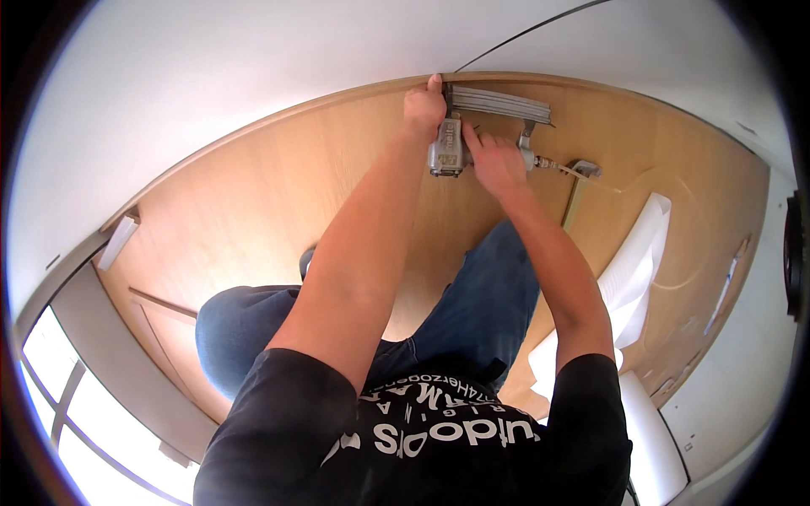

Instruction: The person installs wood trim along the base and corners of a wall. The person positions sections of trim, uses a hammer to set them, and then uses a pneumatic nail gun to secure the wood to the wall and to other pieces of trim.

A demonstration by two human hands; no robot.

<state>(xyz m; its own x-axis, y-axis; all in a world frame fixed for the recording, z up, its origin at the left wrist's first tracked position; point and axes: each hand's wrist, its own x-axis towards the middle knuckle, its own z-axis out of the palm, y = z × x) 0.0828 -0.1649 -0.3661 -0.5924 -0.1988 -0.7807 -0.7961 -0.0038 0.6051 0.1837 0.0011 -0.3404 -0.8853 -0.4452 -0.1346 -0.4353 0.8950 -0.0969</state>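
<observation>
My right hand [499,166] wraps around the handle of a grey pneumatic nail gun [445,152], with its index finger stretched along the body. The tool's long ribbed magazine points right, and its nose is up against a thin wooden baseboard strip [371,90] where floor meets wall. Just left of the nose, my left hand [424,110] is closed at the strip, one digit pressed upright over its top edge. Its other fingers are curled and partly hidden. From the handle's right end a metal coupling [547,163] leads to a thin clear air hose [683,185].
The white wall [253,67] curves across the far side, with a dark cable [523,34] against it. On the wood floor to the right lie a metal-headed tool [584,169] with a wooden handle and white sheeting [633,274]. A short white strip [118,243] leans at left.
</observation>
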